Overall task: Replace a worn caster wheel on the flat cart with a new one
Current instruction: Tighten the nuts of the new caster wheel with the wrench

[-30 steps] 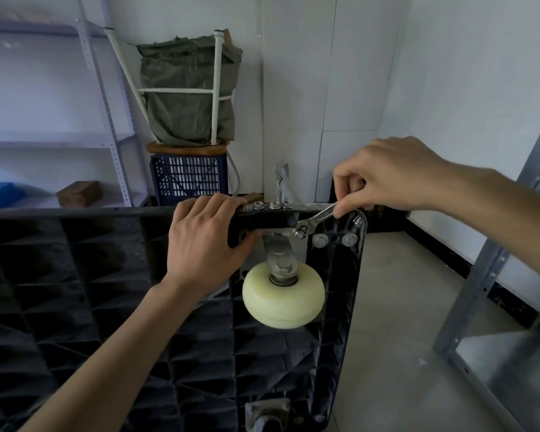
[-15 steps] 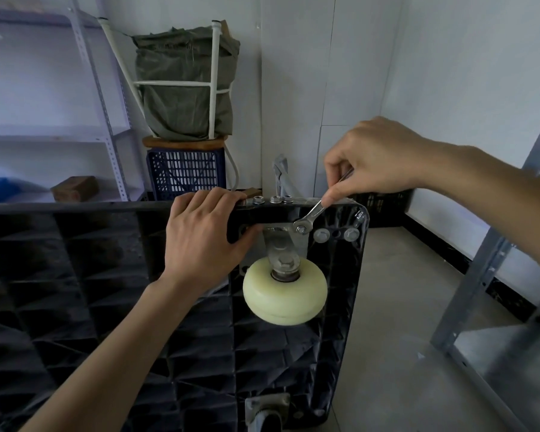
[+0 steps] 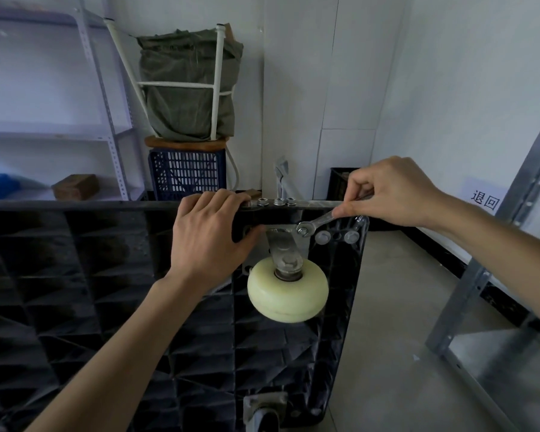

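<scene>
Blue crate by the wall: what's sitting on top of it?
On the blue crate sits a brown round slab, carrying a green bundle in a white frame. The crate's bottom is hidden behind the cart.

Cream caster wheel (image 3: 288, 291) bolted to upended black cart (image 3: 75, 291).

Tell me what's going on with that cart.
A person is working on the flat cart, which stands on its edge. Their left hand grips its top rim to steady it. The right hand holds a wrench set on a bolt of the caster wheel bracket. The wheel is still mounted.
</scene>
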Action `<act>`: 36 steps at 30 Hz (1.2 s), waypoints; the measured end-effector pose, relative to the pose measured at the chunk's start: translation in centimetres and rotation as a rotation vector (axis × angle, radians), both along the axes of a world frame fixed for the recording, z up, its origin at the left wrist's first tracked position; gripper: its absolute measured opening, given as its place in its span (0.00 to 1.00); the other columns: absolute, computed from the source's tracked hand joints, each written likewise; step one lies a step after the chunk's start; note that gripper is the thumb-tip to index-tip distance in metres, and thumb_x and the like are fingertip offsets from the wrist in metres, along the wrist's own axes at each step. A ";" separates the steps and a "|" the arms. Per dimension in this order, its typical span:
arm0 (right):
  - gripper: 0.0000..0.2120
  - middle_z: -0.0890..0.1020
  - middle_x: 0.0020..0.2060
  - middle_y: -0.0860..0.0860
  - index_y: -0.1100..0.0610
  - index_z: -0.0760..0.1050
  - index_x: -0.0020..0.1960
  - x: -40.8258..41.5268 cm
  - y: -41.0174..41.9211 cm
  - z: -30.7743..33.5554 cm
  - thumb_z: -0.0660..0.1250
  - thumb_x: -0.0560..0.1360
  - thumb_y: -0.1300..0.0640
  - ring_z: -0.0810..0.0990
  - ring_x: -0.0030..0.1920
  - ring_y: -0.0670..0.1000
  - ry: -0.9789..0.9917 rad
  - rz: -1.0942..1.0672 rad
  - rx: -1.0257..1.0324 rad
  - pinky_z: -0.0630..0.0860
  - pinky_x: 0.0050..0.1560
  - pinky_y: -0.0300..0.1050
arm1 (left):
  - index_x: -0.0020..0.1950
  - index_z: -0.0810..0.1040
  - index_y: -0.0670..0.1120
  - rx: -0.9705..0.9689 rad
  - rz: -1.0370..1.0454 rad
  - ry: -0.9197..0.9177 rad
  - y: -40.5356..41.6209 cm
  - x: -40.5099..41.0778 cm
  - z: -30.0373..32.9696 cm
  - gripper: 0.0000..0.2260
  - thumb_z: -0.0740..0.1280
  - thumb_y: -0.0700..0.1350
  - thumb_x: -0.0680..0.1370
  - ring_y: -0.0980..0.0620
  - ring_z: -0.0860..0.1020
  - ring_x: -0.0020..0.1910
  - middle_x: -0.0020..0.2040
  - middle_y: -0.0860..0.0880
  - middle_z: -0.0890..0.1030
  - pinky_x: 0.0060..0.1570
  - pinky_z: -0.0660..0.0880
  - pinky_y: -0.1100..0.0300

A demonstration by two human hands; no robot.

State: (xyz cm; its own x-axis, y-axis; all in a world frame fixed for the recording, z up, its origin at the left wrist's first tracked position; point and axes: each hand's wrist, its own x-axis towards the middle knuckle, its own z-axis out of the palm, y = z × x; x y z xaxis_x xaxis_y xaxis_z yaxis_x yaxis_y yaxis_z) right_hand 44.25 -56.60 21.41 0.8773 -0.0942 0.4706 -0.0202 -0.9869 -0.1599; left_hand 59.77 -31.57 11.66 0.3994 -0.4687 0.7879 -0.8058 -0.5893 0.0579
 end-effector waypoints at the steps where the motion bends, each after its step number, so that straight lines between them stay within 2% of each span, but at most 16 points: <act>1: 0.15 0.82 0.32 0.33 0.45 0.81 0.35 0.0 0.1 0.0 0.79 0.62 0.36 0.80 0.38 0.35 -0.005 -0.003 -0.004 0.66 0.38 0.23 | 0.64 0.79 0.51 0.001 0.000 0.004 0.0 0.0 0.0 0.24 0.63 0.64 0.76 0.51 0.78 0.57 0.57 0.55 0.81 0.62 0.66 0.54; 3: 0.15 0.82 0.32 0.33 0.44 0.81 0.35 0.0 0.1 -0.1 0.79 0.62 0.35 0.81 0.39 0.35 -0.009 -0.014 -0.018 0.68 0.41 0.26 | 0.64 0.79 0.51 0.002 0.001 0.009 0.0 -0.1 0.1 0.24 0.62 0.65 0.76 0.51 0.78 0.57 0.57 0.55 0.81 0.62 0.67 0.53; 6: 0.16 0.83 0.33 0.36 0.43 0.79 0.35 0.0 0.1 -0.1 0.78 0.61 0.33 0.82 0.39 0.36 0.003 -0.041 -0.032 0.75 0.47 0.37 | 0.64 0.79 0.50 0.007 0.001 0.013 0.1 0.0 0.1 0.24 0.62 0.65 0.77 0.51 0.78 0.57 0.57 0.55 0.81 0.62 0.67 0.53; 8: 0.17 0.84 0.33 0.37 0.43 0.79 0.36 0.0 0.1 0.1 0.77 0.62 0.31 0.82 0.41 0.37 0.022 -0.054 -0.047 0.76 0.49 0.42 | 0.64 0.79 0.50 0.009 0.003 0.013 0.1 0.0 0.1 0.24 0.62 0.65 0.77 0.51 0.78 0.57 0.57 0.55 0.81 0.62 0.68 0.53; 14: 0.13 0.82 0.33 0.37 0.40 0.82 0.41 -0.7 1.4 1.8 0.74 0.66 0.32 0.78 0.40 0.41 0.165 -0.050 -0.222 0.71 0.40 0.42 | 0.64 0.78 0.50 0.038 0.011 0.026 0.2 -0.3 0.4 0.24 0.62 0.64 0.77 0.50 0.78 0.56 0.56 0.54 0.81 0.62 0.68 0.52; 17: 0.13 0.80 0.32 0.35 0.38 0.84 0.41 -1.9 2.3 2.9 0.72 0.67 0.31 0.76 0.38 0.38 0.153 -0.056 -0.295 0.68 0.38 0.40 | 0.65 0.78 0.50 0.039 0.012 0.036 0.3 -0.5 0.5 0.23 0.65 0.64 0.77 0.50 0.78 0.57 0.57 0.53 0.81 0.62 0.68 0.52; 19: 0.14 0.81 0.31 0.36 0.38 0.83 0.41 -2.9 2.5 3.2 0.70 0.67 0.30 0.78 0.39 0.38 0.097 -0.053 -0.209 0.70 0.39 0.41 | 0.66 0.78 0.50 0.049 0.007 0.048 0.5 -0.6 0.7 0.24 0.64 0.64 0.77 0.49 0.78 0.58 0.58 0.53 0.81 0.63 0.68 0.53; 22: 0.13 0.81 0.30 0.37 0.43 0.79 0.44 -3.4 2.7 2.5 0.67 0.75 0.34 0.78 0.36 0.36 0.067 -0.040 -0.097 0.71 0.40 0.41 | 0.69 0.76 0.51 0.102 -0.018 0.084 0.9 -0.8 1.2 0.29 0.59 0.69 0.77 0.50 0.78 0.61 0.62 0.53 0.81 0.65 0.67 0.54; 24: 0.13 0.82 0.31 0.39 0.45 0.74 0.46 -2.6 2.9 1.0 0.61 0.79 0.37 0.77 0.32 0.40 0.040 -0.049 -0.071 0.74 0.39 0.45 | 0.72 0.73 0.52 0.107 -0.050 0.127 1.1 -1.0 1.7 0.30 0.62 0.69 0.76 0.50 0.76 0.64 0.65 0.54 0.79 0.66 0.65 0.56; 26: 0.14 0.81 0.31 0.43 0.46 0.71 0.47 -1.5 3.0 -0.4 0.58 0.80 0.36 0.74 0.30 0.42 -0.032 -0.031 0.046 0.74 0.38 0.50 | 0.73 0.72 0.53 0.087 -0.084 0.160 1.3 -1.3 2.1 0.30 0.65 0.67 0.76 0.51 0.76 0.65 0.66 0.55 0.79 0.66 0.65 0.57; 28: 0.15 0.79 0.30 0.40 0.46 0.72 0.48 -0.3 3.2 -1.2 0.61 0.79 0.35 0.72 0.28 0.41 -0.076 -0.006 0.212 0.69 0.37 0.48 | 0.73 0.72 0.54 0.050 -0.114 0.178 1.4 -1.8 2.5 0.28 0.66 0.65 0.77 0.52 0.75 0.65 0.67 0.56 0.78 0.63 0.64 0.61; 30: 0.13 0.79 0.29 0.36 0.47 0.75 0.48 0.7 3.6 -1.5 0.67 0.78 0.37 0.73 0.27 0.39 -0.075 -0.004 0.263 0.65 0.36 0.45 | 0.73 0.73 0.55 0.006 -0.143 0.213 1.3 -2.0 2.8 0.25 0.68 0.62 0.78 0.53 0.75 0.64 0.66 0.56 0.78 0.60 0.65 0.62; 32: 0.10 0.82 0.34 0.35 0.45 0.77 0.47 1.7 3.8 -1.6 0.70 0.77 0.39 0.76 0.31 0.39 -0.091 -0.020 0.241 0.70 0.38 0.47 | 0.71 0.74 0.55 -0.022 -0.160 0.247 1.2 -2.1 3.2 0.22 0.67 0.60 0.79 0.53 0.77 0.62 0.64 0.56 0.79 0.58 0.70 0.59; 34: 0.07 0.83 0.36 0.40 0.43 0.78 0.46 2.7 3.9 -1.6 0.71 0.77 0.41 0.79 0.37 0.44 -0.095 -0.041 0.220 0.75 0.43 0.50 | 0.70 0.76 0.54 -0.032 -0.160 0.262 0.8 -1.9 3.7 0.20 0.66 0.59 0.80 0.54 0.78 0.60 0.62 0.56 0.80 0.57 0.75 0.56; 36: 0.06 0.83 0.35 0.44 0.43 0.79 0.45 3.4 3.9 -1.5 0.71 0.77 0.42 0.79 0.37 0.48 -0.097 -0.053 0.192 0.75 0.41 0.48 | 0.68 0.77 0.54 -0.040 -0.160 0.263 0.4 -1.7 4.0 0.19 0.66 0.58 0.80 0.54 0.79 0.58 0.61 0.56 0.81 0.56 0.76 0.55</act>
State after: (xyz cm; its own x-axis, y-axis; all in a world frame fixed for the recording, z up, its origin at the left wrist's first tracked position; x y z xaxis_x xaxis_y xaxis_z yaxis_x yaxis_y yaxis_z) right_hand 47.65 -52.69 19.89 0.8205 -0.2347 0.5213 -0.0464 -0.9362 -0.3485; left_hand 58.04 -31.18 15.70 0.5159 -0.5129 0.6861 -0.8424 -0.4493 0.2975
